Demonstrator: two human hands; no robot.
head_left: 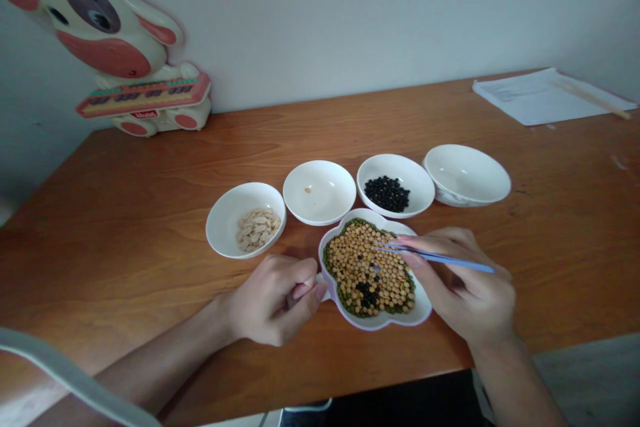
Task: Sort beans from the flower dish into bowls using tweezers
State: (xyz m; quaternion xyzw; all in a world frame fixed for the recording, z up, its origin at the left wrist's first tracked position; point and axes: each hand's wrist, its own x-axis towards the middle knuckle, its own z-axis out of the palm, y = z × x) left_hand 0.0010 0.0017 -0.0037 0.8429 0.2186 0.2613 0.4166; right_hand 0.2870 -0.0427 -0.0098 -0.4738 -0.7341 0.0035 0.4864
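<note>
My left hand (283,297) is closed round the short handle of a white, lilac-rimmed scalloped dish (423,303). Yellow beans (357,250) fill most of the dish, with green beans (350,309) along the edge and a cluster of black beans (367,295) near the front. In my right hand (465,280) is a pair of blue tweezers (445,258), pinched between thumb and fingers. Their tips are over the yellow beans; whether they grip a bean is too small to tell.
Behind the dish stand four white bowls in a row: one (220,220) with pale flat seeds, one (320,210) with a small yellowish piece, one (420,190) with black beans, and one (467,173) at right. A cow toy (145,93) and papers (545,97) lie farther back.
</note>
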